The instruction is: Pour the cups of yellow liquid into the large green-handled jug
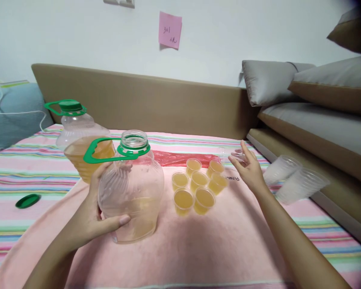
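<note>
My left hand is wrapped round the side of a clear plastic jug, its thumb across the front. This jug has no cap on, a green ring handle, and pale yellow liquid in its lower part. Out at the right, the thumb and fingers of my right hand are around a clear plastic cup, tipped sideways and blurred. Between my hands several clear cups of yellow liquid stand in a close group on the pink blanket.
Behind my left hand stands a second jug, capped in green and part full. A loose green cap lies at the left. Two stacks of clear cups lie at the right beside piled cushions. Red plastic film is behind the filled cups.
</note>
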`<action>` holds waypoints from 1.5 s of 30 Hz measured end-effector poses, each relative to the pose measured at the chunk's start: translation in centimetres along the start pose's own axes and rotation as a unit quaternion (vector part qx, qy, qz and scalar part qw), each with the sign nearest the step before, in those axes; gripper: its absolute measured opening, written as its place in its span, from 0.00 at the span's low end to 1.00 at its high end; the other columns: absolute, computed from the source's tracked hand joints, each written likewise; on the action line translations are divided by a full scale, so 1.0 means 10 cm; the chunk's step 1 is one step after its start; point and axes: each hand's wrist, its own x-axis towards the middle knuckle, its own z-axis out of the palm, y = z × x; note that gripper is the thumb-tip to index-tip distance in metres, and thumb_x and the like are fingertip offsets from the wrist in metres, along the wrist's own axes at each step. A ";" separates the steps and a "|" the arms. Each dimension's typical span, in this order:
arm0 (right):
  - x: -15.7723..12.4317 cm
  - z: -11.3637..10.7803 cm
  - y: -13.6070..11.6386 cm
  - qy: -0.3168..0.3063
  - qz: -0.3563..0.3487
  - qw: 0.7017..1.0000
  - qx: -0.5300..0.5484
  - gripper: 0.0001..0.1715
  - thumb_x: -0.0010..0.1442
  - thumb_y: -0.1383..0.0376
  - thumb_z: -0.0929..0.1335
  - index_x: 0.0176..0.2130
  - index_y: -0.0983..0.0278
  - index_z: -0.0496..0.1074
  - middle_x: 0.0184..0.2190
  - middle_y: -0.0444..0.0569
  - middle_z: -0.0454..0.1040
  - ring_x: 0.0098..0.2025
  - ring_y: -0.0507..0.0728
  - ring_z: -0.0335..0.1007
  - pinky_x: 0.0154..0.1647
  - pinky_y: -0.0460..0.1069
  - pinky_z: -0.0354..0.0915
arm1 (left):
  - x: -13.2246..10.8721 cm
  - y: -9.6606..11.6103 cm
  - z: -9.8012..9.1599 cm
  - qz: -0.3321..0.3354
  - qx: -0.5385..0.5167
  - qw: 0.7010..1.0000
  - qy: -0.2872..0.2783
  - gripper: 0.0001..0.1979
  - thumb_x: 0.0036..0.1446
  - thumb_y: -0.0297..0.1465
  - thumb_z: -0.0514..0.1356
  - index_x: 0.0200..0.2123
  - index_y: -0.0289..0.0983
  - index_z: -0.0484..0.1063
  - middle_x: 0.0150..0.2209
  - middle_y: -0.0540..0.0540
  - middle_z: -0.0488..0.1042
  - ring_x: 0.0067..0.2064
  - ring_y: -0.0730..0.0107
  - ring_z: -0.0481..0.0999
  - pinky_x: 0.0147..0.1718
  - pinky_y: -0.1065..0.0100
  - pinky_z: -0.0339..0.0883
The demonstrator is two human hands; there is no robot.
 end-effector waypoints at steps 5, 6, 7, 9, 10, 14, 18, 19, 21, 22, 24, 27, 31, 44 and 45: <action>0.00 0.07 -0.04 0.038 0.007 0.995 0.090 0.44 0.45 0.52 0.85 0.54 0.53 0.66 0.55 0.50 0.75 0.55 0.64 0.84 0.62 0.66 0.79 | 0.01 0.03 -0.01 -0.007 -0.011 1.000 -0.004 0.60 0.59 0.54 0.73 0.83 0.47 0.43 0.74 0.32 0.69 0.70 0.31 0.76 0.61 0.37 0.79; -0.01 0.08 -0.04 0.040 0.010 0.995 0.089 0.43 0.45 0.51 0.85 0.51 0.53 0.66 0.56 0.51 0.75 0.55 0.65 0.84 0.62 0.66 0.78 | 0.01 0.03 -0.01 -0.008 -0.013 1.000 -0.003 0.60 0.58 0.55 0.73 0.83 0.47 0.44 0.73 0.31 0.69 0.70 0.31 0.76 0.61 0.36 0.79; -0.01 0.08 -0.04 0.039 0.012 0.996 0.084 0.41 0.45 0.51 0.85 0.50 0.54 0.67 0.57 0.52 0.75 0.55 0.66 0.84 0.63 0.67 0.78 | 0.01 0.03 0.00 -0.011 -0.014 1.000 -0.002 0.60 0.58 0.55 0.73 0.82 0.46 0.44 0.72 0.31 0.70 0.70 0.30 0.76 0.61 0.35 0.79; -0.03 0.11 -0.04 0.036 0.012 0.996 0.076 0.40 0.46 0.50 0.85 0.50 0.54 0.68 0.59 0.53 0.74 0.56 0.66 0.84 0.64 0.67 0.77 | 0.01 0.03 0.00 -0.016 -0.013 1.000 0.004 0.61 0.56 0.56 0.74 0.82 0.45 0.47 0.69 0.31 0.72 0.70 0.28 0.76 0.62 0.31 0.76; -0.04 0.12 -0.04 0.036 0.009 0.996 0.076 0.41 0.46 0.50 0.85 0.52 0.54 0.68 0.59 0.53 0.74 0.56 0.66 0.85 0.65 0.67 0.77 | 0.01 0.03 0.00 -0.020 -0.010 1.000 0.007 0.61 0.55 0.56 0.74 0.81 0.45 0.48 0.68 0.31 0.73 0.69 0.27 0.76 0.63 0.29 0.74; -0.08 0.19 -0.01 0.057 -0.014 0.994 0.092 0.56 0.47 0.54 0.84 0.66 0.49 0.59 0.59 0.51 0.75 0.56 0.64 0.85 0.65 0.67 0.77 | 0.00 0.02 0.01 -0.031 -0.008 0.999 0.011 0.59 0.54 0.58 0.74 0.80 0.46 0.51 0.63 0.34 0.75 0.68 0.27 0.75 0.65 0.23 0.70; -0.12 0.23 -0.01 0.034 -0.025 0.997 0.062 0.44 0.51 0.50 0.83 0.63 0.53 0.72 0.59 0.54 0.76 0.58 0.67 0.84 0.67 0.67 0.77 | -0.01 0.03 0.01 -0.036 -0.011 0.999 0.012 0.59 0.54 0.59 0.73 0.80 0.45 0.51 0.63 0.34 0.75 0.69 0.29 0.75 0.67 0.25 0.68; -0.13 0.23 -0.01 0.028 -0.024 0.998 0.055 0.42 0.52 0.49 0.83 0.61 0.55 0.76 0.60 0.54 0.76 0.58 0.67 0.84 0.67 0.67 0.77 | -0.01 0.04 0.01 -0.039 -0.011 0.999 0.012 0.60 0.54 0.59 0.74 0.80 0.45 0.51 0.63 0.34 0.74 0.69 0.29 0.74 0.67 0.26 0.68; -0.14 0.24 -0.01 0.033 -0.022 0.998 0.057 0.43 0.53 0.49 0.83 0.63 0.54 0.76 0.61 0.55 0.76 0.60 0.67 0.83 0.67 0.66 0.77 | -0.01 0.05 0.00 -0.043 -0.015 0.999 0.006 0.59 0.55 0.57 0.74 0.80 0.45 0.50 0.64 0.33 0.74 0.70 0.29 0.74 0.68 0.28 0.68; -0.15 0.24 -0.01 0.042 -0.024 0.997 0.060 0.45 0.53 0.48 0.83 0.65 0.53 0.76 0.62 0.55 0.76 0.60 0.67 0.83 0.67 0.66 0.77 | -0.01 0.06 0.00 -0.044 -0.019 0.999 0.002 0.59 0.55 0.57 0.74 0.80 0.45 0.50 0.64 0.33 0.74 0.70 0.29 0.73 0.68 0.29 0.68; -0.15 0.24 -0.01 0.046 -0.031 0.997 0.059 0.44 0.54 0.48 0.82 0.65 0.53 0.76 0.63 0.54 0.75 0.60 0.67 0.83 0.66 0.66 0.77 | 0.00 0.07 0.00 -0.046 -0.025 0.999 -0.004 0.58 0.56 0.56 0.74 0.79 0.45 0.50 0.65 0.33 0.73 0.71 0.29 0.72 0.69 0.29 0.66; -0.15 0.26 0.00 0.042 -0.034 0.997 0.058 0.43 0.54 0.48 0.82 0.65 0.53 0.76 0.63 0.54 0.75 0.60 0.66 0.83 0.67 0.67 0.77 | 0.01 0.09 0.00 -0.047 -0.025 0.999 0.000 0.59 0.53 0.56 0.75 0.79 0.47 0.51 0.66 0.34 0.73 0.72 0.27 0.71 0.70 0.28 0.65; -0.15 0.30 -0.01 0.052 -0.016 0.996 0.076 0.44 0.54 0.49 0.82 0.64 0.52 0.73 0.65 0.55 0.75 0.63 0.67 0.81 0.68 0.68 0.75 | 0.02 0.11 0.00 -0.047 -0.025 0.999 0.001 0.60 0.52 0.56 0.76 0.79 0.46 0.50 0.67 0.33 0.72 0.72 0.26 0.71 0.68 0.31 0.68; -0.16 0.32 -0.06 0.077 -0.040 0.993 0.086 0.41 0.54 0.50 0.82 0.55 0.51 0.60 0.67 0.56 0.73 0.63 0.65 0.82 0.67 0.67 0.76 | 0.01 0.11 0.00 -0.056 -0.029 0.998 0.000 0.61 0.50 0.55 0.77 0.79 0.47 0.51 0.66 0.33 0.73 0.71 0.25 0.71 0.69 0.26 0.64; -0.16 0.32 -0.07 0.079 -0.041 0.992 0.084 0.41 0.54 0.50 0.82 0.55 0.51 0.60 0.66 0.56 0.73 0.63 0.65 0.82 0.66 0.67 0.76 | 0.01 0.11 0.00 -0.057 -0.029 0.998 -0.003 0.61 0.51 0.55 0.77 0.79 0.47 0.51 0.66 0.33 0.73 0.71 0.25 0.71 0.69 0.25 0.64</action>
